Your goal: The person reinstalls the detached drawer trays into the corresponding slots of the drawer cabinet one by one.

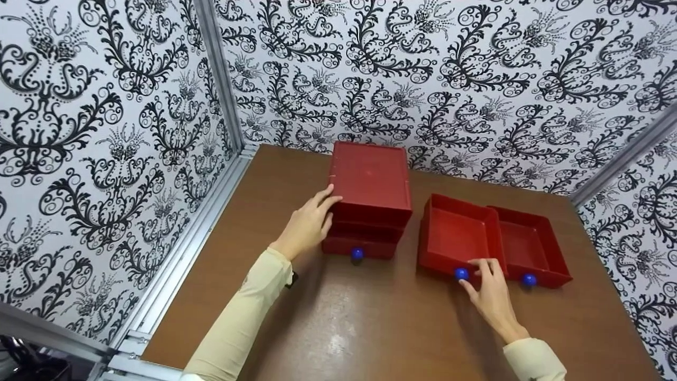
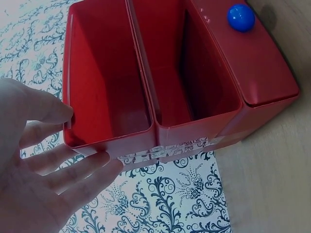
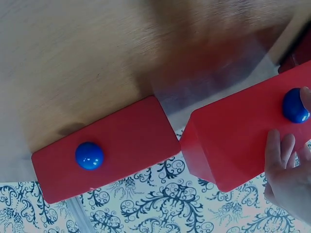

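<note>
A red drawer cabinet [image 1: 370,174] stands at the back middle, with openings above a lower drawer [image 1: 338,246] fitted with a blue knob. My left hand [image 1: 307,222] touches the cabinet's upper left edge; in the left wrist view the thumb lies at the front rim and the extended fingers along the side. To the right is a removed red drawer [image 1: 457,233]. My right hand [image 1: 492,299] pinches at its blue knob [image 3: 294,106], thumb against the knob and fingers by the front panel. This drawer seems slightly raised; its contact with the table is unclear.
A second loose red drawer [image 1: 526,246] sits directly right of the first, its blue knob [image 1: 529,279] facing the person. Both loose drawers are empty inside. The brown table [image 1: 370,328] meets patterned walls at the back, and a metal frame rail [image 1: 211,227] runs along the left.
</note>
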Demonstrator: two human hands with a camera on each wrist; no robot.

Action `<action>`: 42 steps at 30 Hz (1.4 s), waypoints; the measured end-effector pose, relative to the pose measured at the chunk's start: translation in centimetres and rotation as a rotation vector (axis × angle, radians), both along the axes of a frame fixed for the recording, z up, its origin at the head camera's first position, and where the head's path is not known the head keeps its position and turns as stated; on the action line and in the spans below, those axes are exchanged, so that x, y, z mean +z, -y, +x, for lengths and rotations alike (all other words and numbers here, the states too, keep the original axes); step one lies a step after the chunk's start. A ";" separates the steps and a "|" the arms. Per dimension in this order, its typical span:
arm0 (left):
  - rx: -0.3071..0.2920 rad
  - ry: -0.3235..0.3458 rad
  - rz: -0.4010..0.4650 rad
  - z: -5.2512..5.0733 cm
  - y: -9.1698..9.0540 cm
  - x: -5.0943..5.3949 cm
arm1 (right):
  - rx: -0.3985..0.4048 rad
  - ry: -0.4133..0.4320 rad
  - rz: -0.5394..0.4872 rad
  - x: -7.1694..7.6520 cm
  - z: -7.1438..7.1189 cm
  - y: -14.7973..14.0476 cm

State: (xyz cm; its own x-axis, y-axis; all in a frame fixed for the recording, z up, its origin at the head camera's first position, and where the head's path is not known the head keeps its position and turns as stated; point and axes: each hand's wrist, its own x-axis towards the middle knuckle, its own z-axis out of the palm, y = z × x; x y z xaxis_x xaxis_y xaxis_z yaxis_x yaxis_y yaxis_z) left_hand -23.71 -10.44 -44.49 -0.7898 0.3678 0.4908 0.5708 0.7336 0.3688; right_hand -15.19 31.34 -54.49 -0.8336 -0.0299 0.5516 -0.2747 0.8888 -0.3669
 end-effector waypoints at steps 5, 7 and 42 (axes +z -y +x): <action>-0.005 -0.006 0.004 -0.1 0.0 0.0 | 0.011 -0.033 -0.001 -0.2 0.8 0.0; -0.008 -0.004 0.003 -0.1 0.0 0.0 | 0.019 -0.043 -0.006 -0.2 1.2 0.0; -0.030 -0.024 0.036 -0.3 0.1 -0.3 | 0.201 -0.191 -0.051 -1.0 10.4 2.5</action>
State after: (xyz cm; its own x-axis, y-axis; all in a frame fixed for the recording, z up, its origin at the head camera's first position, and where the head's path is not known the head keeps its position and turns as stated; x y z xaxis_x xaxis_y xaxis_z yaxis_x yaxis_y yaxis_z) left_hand -23.97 -10.59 -44.84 -0.7665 0.3728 0.5230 0.6012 0.7030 0.3800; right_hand -4.84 28.85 -55.45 -0.6945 -0.1523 0.7032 -0.5121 0.7912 -0.3345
